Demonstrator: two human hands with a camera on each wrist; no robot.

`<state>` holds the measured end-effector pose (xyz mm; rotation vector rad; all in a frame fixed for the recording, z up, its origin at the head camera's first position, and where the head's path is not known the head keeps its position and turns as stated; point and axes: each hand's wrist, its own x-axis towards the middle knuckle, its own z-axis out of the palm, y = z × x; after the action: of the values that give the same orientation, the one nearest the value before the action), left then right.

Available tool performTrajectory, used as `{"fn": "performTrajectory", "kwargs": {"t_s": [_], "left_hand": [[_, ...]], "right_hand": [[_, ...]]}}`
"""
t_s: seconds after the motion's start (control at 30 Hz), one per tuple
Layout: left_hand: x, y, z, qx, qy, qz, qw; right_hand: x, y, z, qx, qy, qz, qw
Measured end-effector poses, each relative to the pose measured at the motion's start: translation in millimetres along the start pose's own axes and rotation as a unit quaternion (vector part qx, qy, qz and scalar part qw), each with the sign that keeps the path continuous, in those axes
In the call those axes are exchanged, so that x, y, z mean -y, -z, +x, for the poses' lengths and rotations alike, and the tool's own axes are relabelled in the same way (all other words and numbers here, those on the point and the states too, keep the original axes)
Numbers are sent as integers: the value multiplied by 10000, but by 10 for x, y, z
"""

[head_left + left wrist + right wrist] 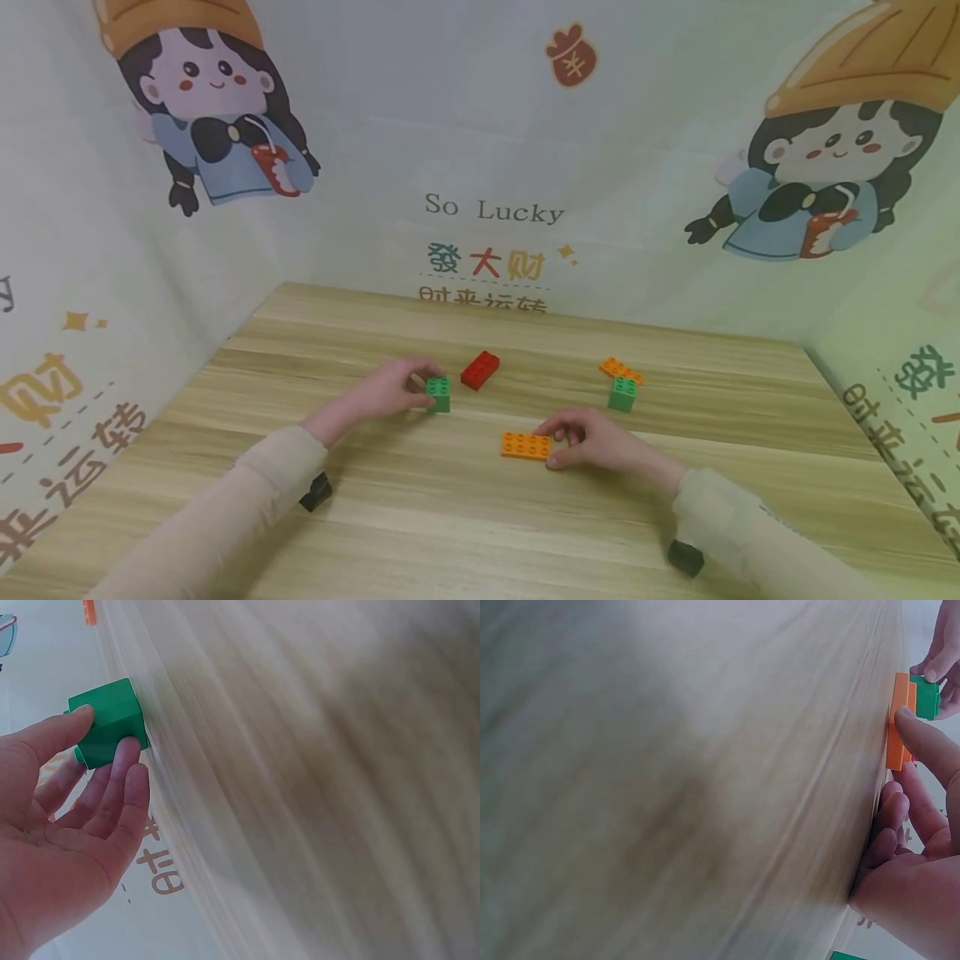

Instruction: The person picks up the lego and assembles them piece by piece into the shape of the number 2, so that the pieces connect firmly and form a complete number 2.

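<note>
My left hand (393, 388) pinches a green block (439, 395) with studs on top, just left of the red brick. In the left wrist view the thumb lies on one side of the green block (112, 724) and the fingertips on another. Nearer the front, my right hand (597, 438) holds the right end of a flat orange brick (525, 446) between thumb and index finger. The orange brick (900, 724) lies along the tabletop in the right wrist view, its studs facing up. The remaining right fingers are curled beside the wood.
A red brick (480, 370) lies behind and between the hands. Farther right, a second green block (622, 394) stands in front of another orange brick (617, 367). The wooden table (420, 533) backs onto a printed cloth (360, 200), which also hangs at both sides.
</note>
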<state>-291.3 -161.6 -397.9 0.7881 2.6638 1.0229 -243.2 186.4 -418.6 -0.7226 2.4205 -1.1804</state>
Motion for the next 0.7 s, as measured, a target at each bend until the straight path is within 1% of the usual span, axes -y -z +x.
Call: {"fn": "performTrajectory", "kwargs": {"t_s": [0.3,0.47,0.7], "left_hand": [[-5,-13,-20,-16,35,-74,10000],[-10,-12,-20,-18,10,-48,10000],[3,-20,-20,8,33,-44,10000]], "right_hand": [[-35,10,31,41,-100,-163,9998],[-14,18,20,60,-11,-77,10000],[18,16,4,42,-87,29,9999]]}}
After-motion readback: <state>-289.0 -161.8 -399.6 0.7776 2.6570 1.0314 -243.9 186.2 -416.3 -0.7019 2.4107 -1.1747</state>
